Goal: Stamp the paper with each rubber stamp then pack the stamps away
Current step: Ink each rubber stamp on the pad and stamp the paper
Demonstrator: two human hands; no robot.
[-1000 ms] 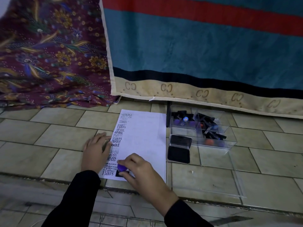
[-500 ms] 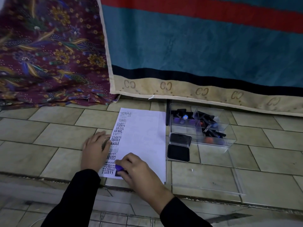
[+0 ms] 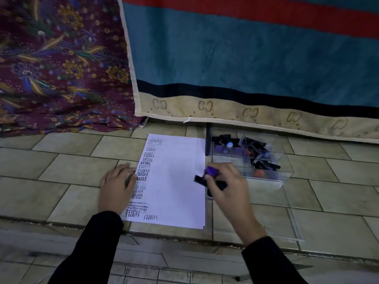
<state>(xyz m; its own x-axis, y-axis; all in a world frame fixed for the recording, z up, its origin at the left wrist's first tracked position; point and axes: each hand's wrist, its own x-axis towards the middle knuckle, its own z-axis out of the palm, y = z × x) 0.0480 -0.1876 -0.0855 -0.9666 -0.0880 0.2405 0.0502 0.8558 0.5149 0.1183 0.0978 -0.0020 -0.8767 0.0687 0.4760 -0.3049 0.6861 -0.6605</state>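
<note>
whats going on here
A person is stamping a paper on the floor. The left hand presses its left edge flat. The right hand holds a purple stamp in the air by the paper's right edge, next to a clear box of stamps. Printed words run down the left side.

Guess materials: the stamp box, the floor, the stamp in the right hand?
Box: clear glossy plastic, maybe acrylic; the contents show through its walls.
Floor: beige tile with a slight sheen and visible grout lines.
Stamp: purple knob on a black base, probably plastic; blurred.
</note>
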